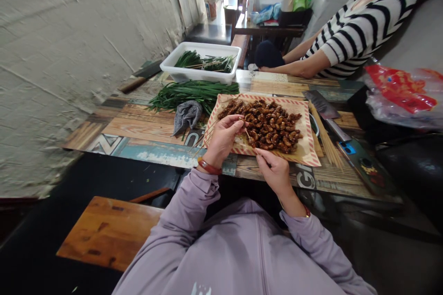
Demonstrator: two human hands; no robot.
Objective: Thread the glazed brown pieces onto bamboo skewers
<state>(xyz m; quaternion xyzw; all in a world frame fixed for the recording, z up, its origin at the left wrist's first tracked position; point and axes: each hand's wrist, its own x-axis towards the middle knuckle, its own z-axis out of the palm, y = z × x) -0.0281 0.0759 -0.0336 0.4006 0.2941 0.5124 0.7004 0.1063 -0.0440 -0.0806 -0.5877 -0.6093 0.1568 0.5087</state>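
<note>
The right grip (276,169) pinches a thin stick (247,133); the left grip (223,137) (whether loaded, I can't tell) should meet its tip squarely, brown morsels (273,123) just beyond.

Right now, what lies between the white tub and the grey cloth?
Long green leaves lie between the tub and cloth, as the head view shows.

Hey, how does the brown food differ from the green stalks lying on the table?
The brown food is dark and glossy, while the green stalks are bright green. The food comes in small pieces; the stalks are long and thin. The food sits on striped paper; the stalks lie beside it, in front of the white tub. Both are loosely heaped.
</note>
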